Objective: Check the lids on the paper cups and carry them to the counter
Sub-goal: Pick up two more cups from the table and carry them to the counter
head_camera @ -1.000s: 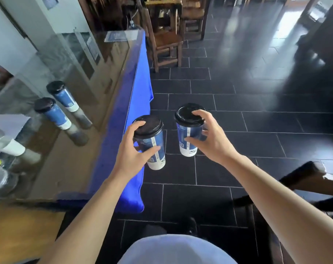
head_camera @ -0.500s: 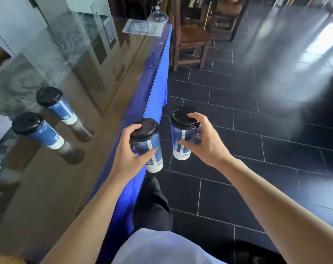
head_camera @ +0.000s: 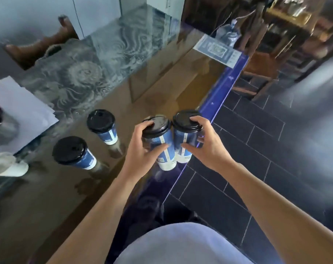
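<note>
I hold two blue paper cups with black lids side by side in the air over the counter's blue edge. My left hand (head_camera: 142, 151) grips the left cup (head_camera: 162, 145), fingers over its lid. My right hand (head_camera: 205, 143) grips the right cup (head_camera: 182, 141), fingertips on its lid rim. The two cups touch each other. Two more lidded blue cups stand on the glossy counter (head_camera: 162, 88): one (head_camera: 102, 126) farther back, one (head_camera: 72, 152) nearer and to the left.
White paper sheets (head_camera: 22, 111) and a pale object (head_camera: 7, 164) lie at the counter's left. A printed card (head_camera: 217, 51) rests at the far end. Wooden chairs (head_camera: 261, 69) stand beyond on the dark tiled floor (head_camera: 257, 149).
I have stepped closer to the counter and turned toward it. Both held cups have moved left, over the counter's edge, and now touch. The two standing cups are nearer in view.
</note>
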Available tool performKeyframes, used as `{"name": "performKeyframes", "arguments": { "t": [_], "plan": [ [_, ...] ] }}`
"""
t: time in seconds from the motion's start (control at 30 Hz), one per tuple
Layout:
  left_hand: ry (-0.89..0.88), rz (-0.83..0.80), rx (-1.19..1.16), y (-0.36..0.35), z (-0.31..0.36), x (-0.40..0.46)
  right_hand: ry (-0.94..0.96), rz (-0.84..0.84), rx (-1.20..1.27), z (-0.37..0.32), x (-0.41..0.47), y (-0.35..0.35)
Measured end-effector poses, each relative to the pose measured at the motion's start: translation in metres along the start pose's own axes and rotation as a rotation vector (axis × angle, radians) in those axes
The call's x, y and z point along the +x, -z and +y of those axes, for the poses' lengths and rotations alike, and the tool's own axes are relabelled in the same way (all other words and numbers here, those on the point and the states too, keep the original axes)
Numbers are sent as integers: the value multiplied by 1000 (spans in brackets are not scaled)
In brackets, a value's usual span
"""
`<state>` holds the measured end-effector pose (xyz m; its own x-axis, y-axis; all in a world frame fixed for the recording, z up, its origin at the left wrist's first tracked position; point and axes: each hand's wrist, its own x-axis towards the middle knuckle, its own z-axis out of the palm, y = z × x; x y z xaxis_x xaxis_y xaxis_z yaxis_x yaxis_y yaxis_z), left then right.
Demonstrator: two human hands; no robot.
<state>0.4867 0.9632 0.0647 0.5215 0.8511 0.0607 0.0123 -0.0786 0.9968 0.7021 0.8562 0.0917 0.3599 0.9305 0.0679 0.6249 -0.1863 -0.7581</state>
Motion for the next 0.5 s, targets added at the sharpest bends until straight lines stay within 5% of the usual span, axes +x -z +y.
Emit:
{"name": "performKeyframes", "arguments": {
  "t": [0.5],
  "plan": [
    [179, 491, 144, -2, -31, 70, 277, -479, 50, 39, 204, -39]
  ]
}}
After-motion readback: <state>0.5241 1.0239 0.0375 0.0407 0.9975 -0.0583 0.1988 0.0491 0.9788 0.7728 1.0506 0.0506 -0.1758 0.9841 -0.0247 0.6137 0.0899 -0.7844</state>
